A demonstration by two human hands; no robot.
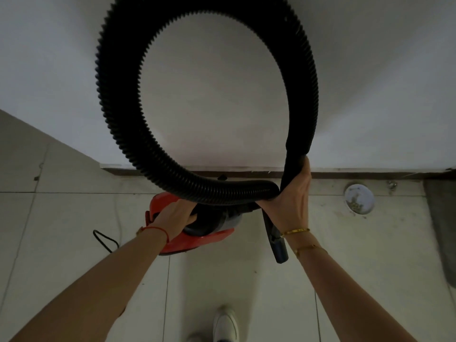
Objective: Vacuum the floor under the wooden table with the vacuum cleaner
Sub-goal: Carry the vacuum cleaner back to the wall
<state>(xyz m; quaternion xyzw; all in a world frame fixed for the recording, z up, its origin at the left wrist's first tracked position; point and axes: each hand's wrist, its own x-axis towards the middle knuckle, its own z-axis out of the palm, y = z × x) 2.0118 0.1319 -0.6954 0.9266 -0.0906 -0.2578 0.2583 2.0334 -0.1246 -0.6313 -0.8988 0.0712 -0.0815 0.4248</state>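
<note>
A red vacuum cleaner (pixel 209 239) stands on the tiled floor close to the white wall. Its black ribbed hose (pixel 118 99) curls up in one big loop in front of the wall. My right hand (pixel 291 201) grips the hose where the loop's two ends cross, and the black nozzle (pixel 275 235) hangs down below that hand. My left hand (pixel 172 215) rests on the top of the vacuum's body, fingers curled at its black handle part. The wooden table is not in view.
A dark skirting board (pixel 370 174) runs along the foot of the wall. A round floor drain cover (pixel 359 199) lies right of the vacuum. The black power cord (pixel 104 239) loops on the tiles at the left. My white shoe (pixel 225 325) is below.
</note>
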